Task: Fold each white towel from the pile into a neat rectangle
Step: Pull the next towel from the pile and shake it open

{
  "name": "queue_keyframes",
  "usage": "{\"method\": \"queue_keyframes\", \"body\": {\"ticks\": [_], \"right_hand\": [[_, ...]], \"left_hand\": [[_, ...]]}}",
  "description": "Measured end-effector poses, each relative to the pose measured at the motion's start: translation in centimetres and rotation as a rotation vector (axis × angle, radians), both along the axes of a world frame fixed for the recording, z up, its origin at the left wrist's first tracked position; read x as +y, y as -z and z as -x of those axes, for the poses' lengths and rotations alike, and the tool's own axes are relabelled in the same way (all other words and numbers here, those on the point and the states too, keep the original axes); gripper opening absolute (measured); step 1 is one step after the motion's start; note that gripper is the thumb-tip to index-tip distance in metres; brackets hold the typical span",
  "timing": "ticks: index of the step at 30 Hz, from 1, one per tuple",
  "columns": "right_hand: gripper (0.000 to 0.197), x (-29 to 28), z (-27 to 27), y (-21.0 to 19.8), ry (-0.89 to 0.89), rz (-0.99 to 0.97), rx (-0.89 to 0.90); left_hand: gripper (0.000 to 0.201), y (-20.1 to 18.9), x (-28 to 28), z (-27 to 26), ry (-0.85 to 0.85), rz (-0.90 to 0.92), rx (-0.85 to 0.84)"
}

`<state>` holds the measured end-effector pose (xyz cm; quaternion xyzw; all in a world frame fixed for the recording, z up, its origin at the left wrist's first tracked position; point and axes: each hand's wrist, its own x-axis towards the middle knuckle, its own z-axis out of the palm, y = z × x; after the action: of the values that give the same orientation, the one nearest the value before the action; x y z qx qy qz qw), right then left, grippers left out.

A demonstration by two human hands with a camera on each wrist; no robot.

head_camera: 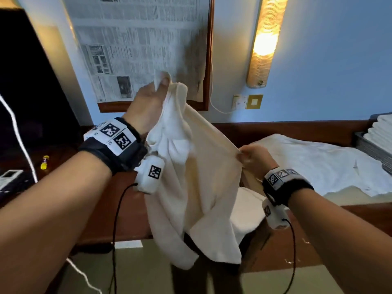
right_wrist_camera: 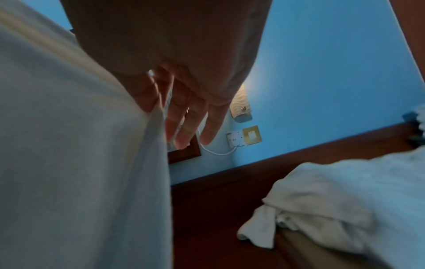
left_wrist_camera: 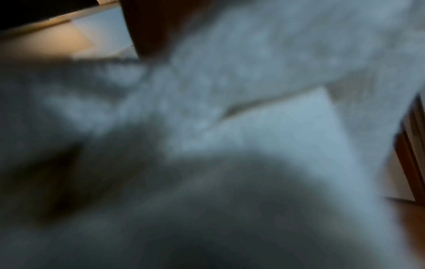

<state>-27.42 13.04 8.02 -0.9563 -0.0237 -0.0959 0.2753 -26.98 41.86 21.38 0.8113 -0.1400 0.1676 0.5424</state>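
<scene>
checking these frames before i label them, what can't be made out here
- Left hand fingers: the left wrist view is blurred and filled by the towel, so the grip shows only in the head view.
- Towel's lower hem: bunched folds hide it in the head view.
- Stack of folded towels: cut off by the right edge of the head view, so no count.
- Right hand thumb: hidden behind the towel edge in the right wrist view.

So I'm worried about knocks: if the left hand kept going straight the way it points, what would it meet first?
Probably the framed newspaper on the wall: the left hand, holding the towel, points up towards it, though depth is unclear.
</scene>
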Motion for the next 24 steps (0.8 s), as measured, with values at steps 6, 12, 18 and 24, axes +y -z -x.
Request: {"method": "queue_keyframes", "body": {"ticks": [6, 12, 18, 24], "right_hand": [[0.015, 5.6, 0.1, -2.9, -0.085, -0.464, -0.144], [0.014, 11.0, 2.5, -9.3, -0.384, -0.451, -0.335], [0.02, 8.3, 5.0, -9.8, -0.371, -0.266, -0.356], [0.019, 1.4, 7.2, -2.5, -0.239, 0.03, -0.051]], "left_hand": [[0.053, 2.8, 1.3, 3.9, 0.043, 0.075, 0.124], [0.049, 4.7, -0.8, 6.0, 0.082, 0.137, 0.2], [0.049, 2.2, -2.8, 6.7, -0.009, 0.093, 0.098], [0.05, -1.8, -3.1, 6.0, -0.183, -0.137, 0.017]]}}
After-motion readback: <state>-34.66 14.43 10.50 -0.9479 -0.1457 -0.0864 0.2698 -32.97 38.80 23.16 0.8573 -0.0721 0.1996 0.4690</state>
